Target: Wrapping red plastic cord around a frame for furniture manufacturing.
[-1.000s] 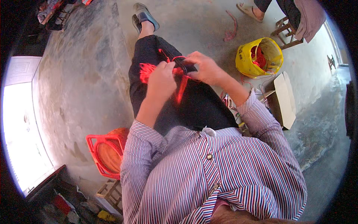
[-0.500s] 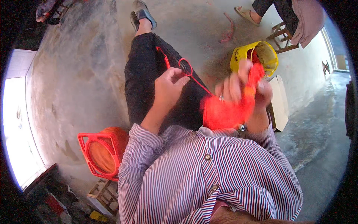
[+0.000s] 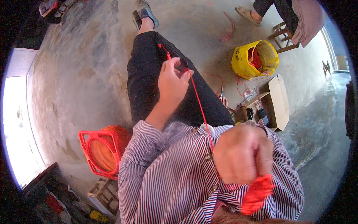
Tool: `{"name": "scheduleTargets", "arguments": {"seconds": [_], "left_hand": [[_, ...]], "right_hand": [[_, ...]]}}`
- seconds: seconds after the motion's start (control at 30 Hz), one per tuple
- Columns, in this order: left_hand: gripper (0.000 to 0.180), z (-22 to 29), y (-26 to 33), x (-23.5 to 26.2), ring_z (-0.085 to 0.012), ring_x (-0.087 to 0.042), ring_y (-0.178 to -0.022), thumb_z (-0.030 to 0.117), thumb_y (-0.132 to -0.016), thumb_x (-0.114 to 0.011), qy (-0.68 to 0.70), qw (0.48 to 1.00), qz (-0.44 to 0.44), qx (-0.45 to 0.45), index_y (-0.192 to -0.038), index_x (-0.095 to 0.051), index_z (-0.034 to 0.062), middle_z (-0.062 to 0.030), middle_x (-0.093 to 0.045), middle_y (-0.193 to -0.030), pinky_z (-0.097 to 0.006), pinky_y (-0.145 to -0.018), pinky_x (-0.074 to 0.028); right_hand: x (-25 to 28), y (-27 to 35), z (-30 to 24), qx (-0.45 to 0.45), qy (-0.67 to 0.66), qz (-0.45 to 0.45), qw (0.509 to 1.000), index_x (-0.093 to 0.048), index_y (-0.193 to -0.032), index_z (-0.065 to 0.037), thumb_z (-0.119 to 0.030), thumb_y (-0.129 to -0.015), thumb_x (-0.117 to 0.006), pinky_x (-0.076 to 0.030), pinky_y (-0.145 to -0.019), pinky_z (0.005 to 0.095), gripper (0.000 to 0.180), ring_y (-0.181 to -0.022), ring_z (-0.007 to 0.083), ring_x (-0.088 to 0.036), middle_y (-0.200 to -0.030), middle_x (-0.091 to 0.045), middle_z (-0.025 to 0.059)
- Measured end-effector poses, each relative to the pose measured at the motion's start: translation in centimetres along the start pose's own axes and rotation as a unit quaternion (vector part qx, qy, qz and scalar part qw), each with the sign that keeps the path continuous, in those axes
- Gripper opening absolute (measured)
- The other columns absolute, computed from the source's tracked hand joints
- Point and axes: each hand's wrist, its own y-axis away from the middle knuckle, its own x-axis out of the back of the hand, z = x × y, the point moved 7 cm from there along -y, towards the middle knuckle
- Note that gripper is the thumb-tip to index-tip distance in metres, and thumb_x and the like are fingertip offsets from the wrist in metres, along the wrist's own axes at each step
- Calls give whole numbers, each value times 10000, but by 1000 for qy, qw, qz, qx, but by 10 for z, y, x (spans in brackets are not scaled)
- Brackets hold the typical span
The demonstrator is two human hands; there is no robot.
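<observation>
A home workshop: bare concrete floor (image 3: 85, 74), yellow bucket (image 3: 246, 61), open cardboard box (image 3: 279, 100), low wooden stool (image 3: 285, 35).

**Cord Stretched Between Two Hands Over the Lap**

The left hand (image 3: 172, 80) is held far over the lap, the right hand (image 3: 243, 154) near the chest; a cord (image 3: 197, 102) is stretched between them. A basket (image 3: 102, 149) is placed left, a bucket (image 3: 255, 59) and box (image 3: 278, 102) right.

Thin red cord (image 3: 197, 100) looks like matt twisted fibre. At four o'clock, the red tuft (image 3: 256, 194) is fuzzy; at one o'clock, the yellow plastic bag (image 3: 242, 61) is glossy.
</observation>
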Motion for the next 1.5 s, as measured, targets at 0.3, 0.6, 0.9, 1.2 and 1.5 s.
{"name": "scheduleTargets", "arguments": {"seconds": [0.3, 0.6, 0.9, 1.2, 1.5], "left_hand": [[146, -18, -23, 10, -32, -365, -442, 173, -956, -495, 241, 943, -70, 218, -971, -573, 51, 19, -494, -602, -184, -372, -225], [123, -21, -30, 27, -33, -359, -412, 177, -922, -547, 179, 957, -11, 229, -893, -568, 60, 50, -468, -609, -191, -355, -248], [153, 7, -20, 9, -31, -305, -400, 226, -908, -588, 377, 879, -86, 279, -842, -555, 92, 46, -462, -616, -193, -348, -208], [394, -24, -14, -10, -81, -323, -366, 438, -946, -483, 347, 863, -139, 338, -748, -534, 101, -156, -634, -712, -220, -352, -197], [268, -19, -6, 0, -107, -460, -481, 294, -893, -616, 190, 958, -80, 198, -757, -579, 66, -98, -613, -718, -247, -442, -346]], "right_hand": [[148, 47, -94, -163, 778, 305, 524, -646, -834, -31, -180, -743, -720, -456, -610, 310, 190, -670, 206, -588, -766, -615, 68], [202, 50, -60, -26, 708, 391, 587, -650, -941, -43, -140, -758, -720, -492, -783, 346, 218, -868, 271, -626, -946, -629, 122], [196, 55, -103, 79, 577, 463, 668, -603, -1117, -25, -157, -848, -628, -459, -927, 367, 300, -1048, 263, -599, -1142, -610, 110], [149, 152, -143, 167, 91, 316, 929, -551, -1215, -75, -286, -961, -476, -522, -575, 302, 339, -659, 171, -628, -883, -647, 55], [162, 246, -51, 117, 206, 723, 650, -529, -1183, -64, -262, -915, -602, -532, -628, 302, 341, -724, 144, -612, -924, -613, 24]]}}
